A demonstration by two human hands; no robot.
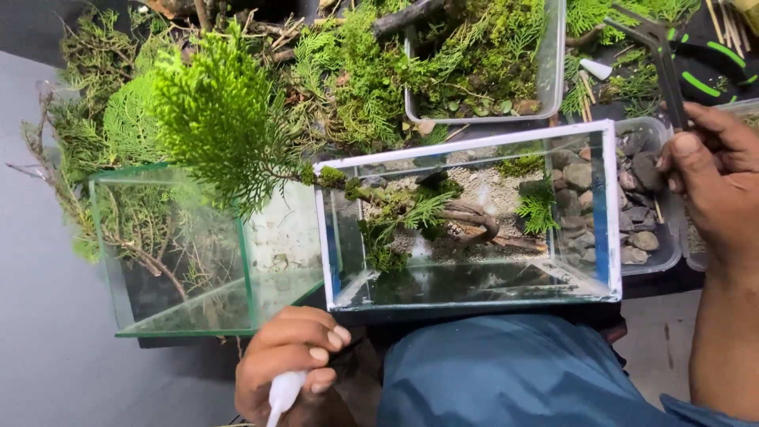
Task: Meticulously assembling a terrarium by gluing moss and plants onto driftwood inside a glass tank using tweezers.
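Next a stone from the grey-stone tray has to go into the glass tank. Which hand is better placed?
Probably the right hand: it hovers beside the stone tray, though it holds long tweezers. The left hand grips a white bottle near the body.

Even, soft daylight from above; bright overall, shadows weak, darkest among the moss pile (371,87) at the top. Pale glare streaks the glass tank (466,229) walls, and reflections cloud its near pane. Focus fairly sharp mid-frame; the right hand (711,174) and left hand (288,364) at the edges look slightly soft, with mild wide-angle stretching.
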